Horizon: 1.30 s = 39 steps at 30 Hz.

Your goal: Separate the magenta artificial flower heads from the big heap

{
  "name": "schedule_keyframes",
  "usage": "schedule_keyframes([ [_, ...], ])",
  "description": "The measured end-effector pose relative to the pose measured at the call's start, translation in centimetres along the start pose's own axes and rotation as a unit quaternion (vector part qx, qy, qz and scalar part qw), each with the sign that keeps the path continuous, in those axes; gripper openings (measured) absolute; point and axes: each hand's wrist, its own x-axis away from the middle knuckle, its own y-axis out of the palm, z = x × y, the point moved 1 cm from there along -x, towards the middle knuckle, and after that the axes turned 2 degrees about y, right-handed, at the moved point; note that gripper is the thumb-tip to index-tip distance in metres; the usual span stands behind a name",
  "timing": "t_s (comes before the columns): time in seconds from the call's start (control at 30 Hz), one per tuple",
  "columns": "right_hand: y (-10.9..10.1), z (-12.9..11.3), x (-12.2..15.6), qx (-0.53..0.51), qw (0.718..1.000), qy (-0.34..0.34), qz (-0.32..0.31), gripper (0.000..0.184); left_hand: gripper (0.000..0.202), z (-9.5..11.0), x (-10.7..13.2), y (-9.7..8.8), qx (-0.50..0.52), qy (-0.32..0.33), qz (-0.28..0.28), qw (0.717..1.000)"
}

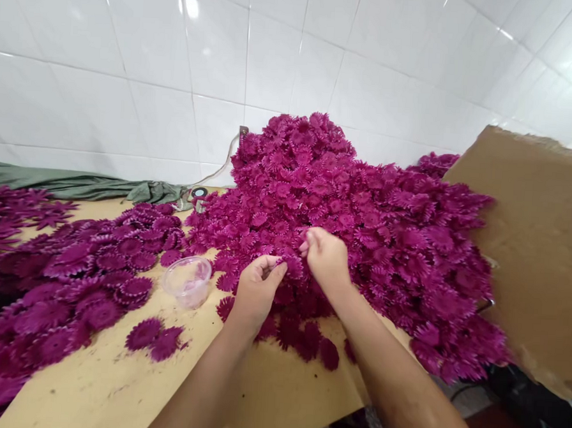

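In the head view my left hand (257,288) pinches the edge of a magenta artificial flower (293,267) between thumb and fingers. My right hand (329,258) is just beside it, slightly higher, with its fingers curled closed. Whatever those fingers hold, if anything, is too small or hidden to make out. Both hands are at the near side of a tall heap of similar magenta flowers (312,170). A clear round plastic tub (186,282) stands to the left of my left hand, a little pinkish content at its bottom.
More flat magenta flower pieces (71,292) are piled at the left, and two lie alone (155,338) on the tan tabletop (128,391). A cardboard sheet (543,240) leans at the right. Green cloth (76,184) lies along the white tiled wall (145,53).
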Motion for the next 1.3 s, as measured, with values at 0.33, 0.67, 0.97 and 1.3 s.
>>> schedule_keyframes([
  [0.33, -0.8, -0.1, -1.6, -0.036, 0.997, -0.062, -0.013, 0.028, 0.025, -0.5, -0.2, -0.2, 0.121, -0.094, 0.014, 0.988],
  [0.67, 0.5, -2.1, 3.2, -0.109, 0.982, -0.024, -0.152, 0.024, 0.033, -0.6, -0.6, -0.3, 0.014, -0.041, 0.022, 0.999],
  [0.97, 1.0, -1.9, 1.6, -0.252, 0.945, 0.062, -0.201, 0.008, 0.031, -1.0, -0.5, -0.4, 0.018, -0.022, -0.002, 1.000],
  [1.3, -1.1, 1.5, -3.2, -0.127, 0.985, 0.074, 0.091, 0.014, 0.016, 0.1, 0.0, -0.1, -0.027, 0.028, 0.023, 0.999],
])
